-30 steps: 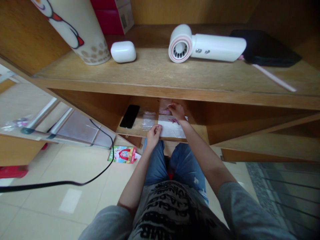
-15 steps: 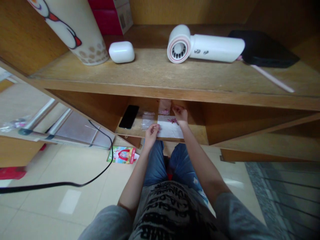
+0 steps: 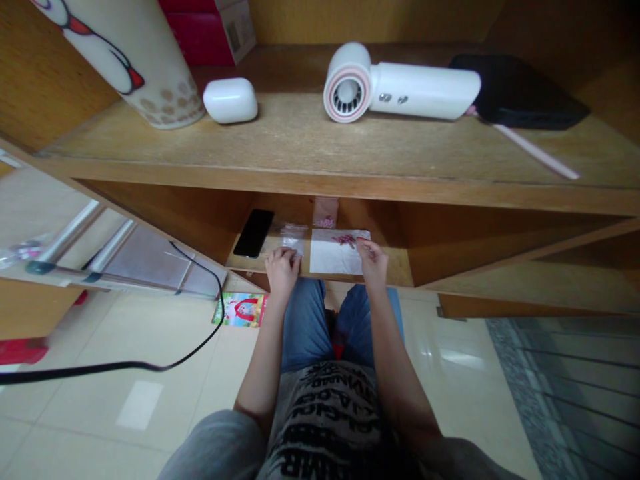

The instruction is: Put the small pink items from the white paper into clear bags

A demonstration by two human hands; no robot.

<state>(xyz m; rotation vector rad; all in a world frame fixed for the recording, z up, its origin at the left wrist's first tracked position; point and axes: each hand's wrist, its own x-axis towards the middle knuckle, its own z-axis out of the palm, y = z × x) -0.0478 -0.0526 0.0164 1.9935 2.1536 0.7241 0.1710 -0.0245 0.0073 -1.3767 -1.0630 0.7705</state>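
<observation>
On the low shelf (image 3: 400,270) lies a white sheet of paper (image 3: 333,257) with a small heap of pink bits (image 3: 344,239) near its far edge. My right hand (image 3: 373,261) rests at the sheet's right side, fingers pinched together on something too small to name. My left hand (image 3: 283,267) is curled over a clear plastic bag (image 3: 290,235) to the left of the sheet. Another small clear bag with pink contents (image 3: 325,215) lies behind the sheet.
A black phone (image 3: 253,232) lies left on the low shelf. The upper shelf (image 3: 310,143) holds a white hair dryer (image 3: 400,90), a white earbud case (image 3: 230,100), a patterned tumbler (image 3: 130,60), a black pouch (image 3: 515,93). A black cable (image 3: 150,363) crosses the floor.
My right hand has drawn back from the far bag to the sheet's near right edge. My left hand has shifted left off the sheet onto the clear bag.
</observation>
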